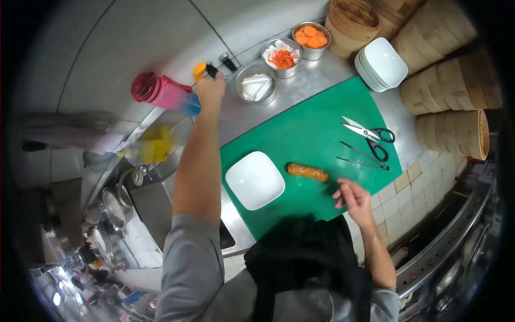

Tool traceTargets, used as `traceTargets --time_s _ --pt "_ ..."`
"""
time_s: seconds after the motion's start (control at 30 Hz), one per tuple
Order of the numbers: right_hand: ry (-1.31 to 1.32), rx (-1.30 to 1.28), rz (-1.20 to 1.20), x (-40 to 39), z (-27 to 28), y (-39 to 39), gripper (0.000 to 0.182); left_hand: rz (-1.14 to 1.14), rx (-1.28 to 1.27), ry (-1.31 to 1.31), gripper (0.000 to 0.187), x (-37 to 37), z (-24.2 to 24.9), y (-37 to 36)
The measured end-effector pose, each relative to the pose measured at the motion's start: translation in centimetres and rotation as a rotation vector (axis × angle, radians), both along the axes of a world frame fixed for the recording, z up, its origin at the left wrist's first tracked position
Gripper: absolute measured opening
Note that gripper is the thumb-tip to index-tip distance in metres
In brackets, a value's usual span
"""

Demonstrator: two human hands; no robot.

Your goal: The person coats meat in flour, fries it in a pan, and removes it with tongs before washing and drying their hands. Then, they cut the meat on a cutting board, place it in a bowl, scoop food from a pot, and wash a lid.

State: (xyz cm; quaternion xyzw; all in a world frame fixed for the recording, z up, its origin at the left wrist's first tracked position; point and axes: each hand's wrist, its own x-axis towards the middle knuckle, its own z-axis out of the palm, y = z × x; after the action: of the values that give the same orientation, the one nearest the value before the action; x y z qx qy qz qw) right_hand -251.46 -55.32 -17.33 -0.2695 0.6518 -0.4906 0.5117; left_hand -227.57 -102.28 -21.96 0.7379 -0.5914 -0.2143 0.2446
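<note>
My left hand (210, 90) is stretched out to the wall side of the counter, its fingers closed about a black handle (212, 71). A yellow handle end (199, 71) touches the same fingers, and another black handle (228, 63) is just to the right. What these handles belong to is hidden. My right hand (352, 199) hovers over the near edge of the green cutting board (311, 129), empty, with fingers loosely bent and apart. Near it lies a brown fried roll (307, 172). A white square bowl (255, 181) stands left of the roll.
Scissors (365, 131) and metal tweezers (365, 158) lie on the board's right. Behind it are bowls of white sticks (256, 87), orange-red strips (283, 56) and carrot slices (311, 37). White dishes (383, 61) and bamboo steamers (450, 86) stand right; a pink bottle (161, 91) and sink (153, 198) left.
</note>
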Motion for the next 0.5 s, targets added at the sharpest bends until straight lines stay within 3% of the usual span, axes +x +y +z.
traceTargets --time_s 0.1,0.17,0.27,0.37,0.43,0.5 --pt "0.102 0.002 0.078 0.8 -0.6 1.1 0.026 0.099 0.197 0.091 0.053 -3.2 4.7 0.7" --pt "0.133 -0.001 0.081 0.9 -1.1 1.7 0.022 0.111 0.19 0.129 0.056 -3.9 4.8 0.4" --pt "0.137 -0.029 0.049 0.5 -1.9 2.3 0.022 0.102 0.172 -0.015 0.058 -3.7 4.3 -0.1" --pt "0.098 -0.032 0.025 -0.2 -2.1 2.6 0.022 0.074 -0.012 -0.201 0.055 -3.3 3.1 -0.2" --pt "0.102 -0.039 0.046 -0.6 -2.1 2.1 0.022 0.105 -0.056 -0.264 0.053 -4.6 5.5 1.6" --pt "0.078 -0.06 0.043 -0.8 -2.1 1.1 0.022 0.167 -0.039 -0.219 0.057 -3.4 0.9 -1.7"
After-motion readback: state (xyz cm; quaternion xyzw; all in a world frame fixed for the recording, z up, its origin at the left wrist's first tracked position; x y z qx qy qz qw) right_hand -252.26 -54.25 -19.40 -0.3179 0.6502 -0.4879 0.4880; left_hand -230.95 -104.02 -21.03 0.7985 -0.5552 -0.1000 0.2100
